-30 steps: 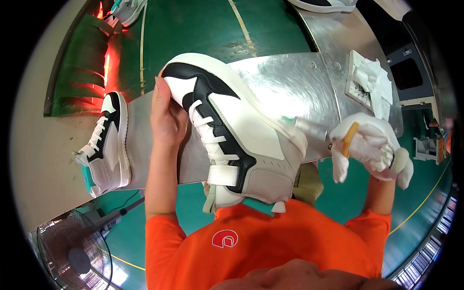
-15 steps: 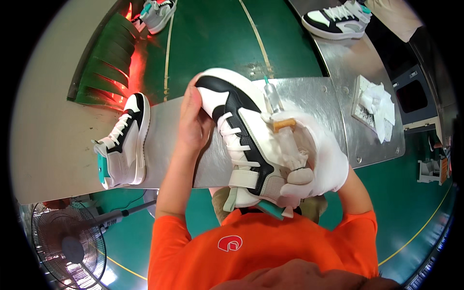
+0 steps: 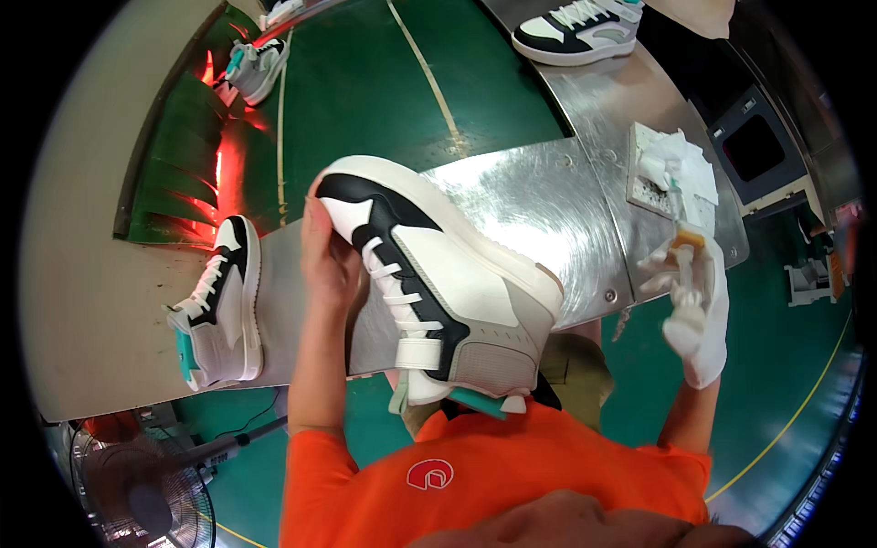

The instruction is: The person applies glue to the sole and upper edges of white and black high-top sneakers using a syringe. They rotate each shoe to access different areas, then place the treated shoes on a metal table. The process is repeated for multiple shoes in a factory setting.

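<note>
A white, black and grey high-top sneaker (image 3: 457, 265) is held tilted over the metal table, toe pointing up and left. My left hand (image 3: 329, 260) is bare and closed round its toe end, with part of the fingers hidden behind the shoe. Well to the right of the sneaker, my right hand (image 3: 699, 310) wears a white glove and grips a clear syringe (image 3: 685, 260) with an orange-yellow flange. The syringe's front end is at the crumpled white tissue (image 3: 690, 173), which lies on a small speckled pad (image 3: 642, 187). Whether its tip touches the tissue I cannot tell.
A matching sneaker (image 3: 224, 310) lies on its side at the left. Another sneaker (image 3: 580, 35) is on the metal surface (image 3: 594, 114) at the far right, and one (image 3: 258, 71) sits by red-lit green flaps (image 3: 174, 164) on the green belt. A fan (image 3: 146, 484) stands at lower left.
My right hand has moved away from the sneaker's side to the right, taking the syringe to the tissue. The held sneaker has shifted slightly left in view and its side is uncovered.
</note>
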`<state>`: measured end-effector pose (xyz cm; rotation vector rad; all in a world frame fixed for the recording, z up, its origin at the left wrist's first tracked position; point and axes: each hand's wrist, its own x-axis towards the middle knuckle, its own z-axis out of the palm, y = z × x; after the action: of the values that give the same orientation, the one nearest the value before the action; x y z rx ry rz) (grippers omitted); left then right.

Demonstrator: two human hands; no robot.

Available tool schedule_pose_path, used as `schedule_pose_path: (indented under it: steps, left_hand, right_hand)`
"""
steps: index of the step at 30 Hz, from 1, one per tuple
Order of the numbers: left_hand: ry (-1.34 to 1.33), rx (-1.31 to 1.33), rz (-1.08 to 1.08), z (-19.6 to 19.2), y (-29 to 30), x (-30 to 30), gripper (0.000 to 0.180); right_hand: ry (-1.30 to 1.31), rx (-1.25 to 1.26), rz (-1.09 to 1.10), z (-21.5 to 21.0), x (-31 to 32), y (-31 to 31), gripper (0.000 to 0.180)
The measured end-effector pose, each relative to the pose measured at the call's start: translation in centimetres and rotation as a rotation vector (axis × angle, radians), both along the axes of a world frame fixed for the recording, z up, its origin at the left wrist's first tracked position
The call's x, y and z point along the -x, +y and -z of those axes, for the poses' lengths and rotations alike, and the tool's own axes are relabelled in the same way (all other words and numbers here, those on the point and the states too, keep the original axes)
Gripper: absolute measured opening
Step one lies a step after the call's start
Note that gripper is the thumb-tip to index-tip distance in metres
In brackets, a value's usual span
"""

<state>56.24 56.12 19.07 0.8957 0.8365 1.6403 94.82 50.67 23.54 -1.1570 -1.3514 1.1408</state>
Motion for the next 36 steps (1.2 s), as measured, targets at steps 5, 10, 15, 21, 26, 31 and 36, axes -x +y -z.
schedule_pose_path:
  steps: [5,10,15,21,26,31,36]
  left_hand:
    - [0.023,0.020,-0.026,0.1,-0.3,0.3,0.053]
    - [-0.020,0.042,-0.016,-0.1,-0.2,0.1,0.049]
    - [-0.028,0.072,-0.057,-0.1,-0.2,0.1,0.050]
    - [-0.033,0.063,-0.025,-0.4,-0.4,0.0,0.050]
    - [-0.031,0.062,-0.034,-0.2,-0.2,0.1,0.049]
    - [-0.001,0.070,-0.070,-0.1,-0.3,-0.1,0.051]
    - [-0.007,0.075,-0.064,-0.2,-0.4,0.0,0.050]
  right_hand:
    - [-0.142,0.275,0.107,1.1,-1.8,-1.2,0.068]
    - [0.338,0.226,-0.211,-0.3,1.0,-2.6,0.100]
    - [0.363,0.298,-0.409,-0.4,2.6,-2.0,0.109]
    - [0.407,0.359,-0.367,1.3,2.4,-1.4,0.100]
    - [0.644,0.152,-0.516,3.2,1.6,-1.1,0.089]
    - [0.658,0.173,-0.524,3.2,1.2,-1.0,0.085]
    - [0.668,0.186,-0.534,3.1,1.0,-0.9,0.081]
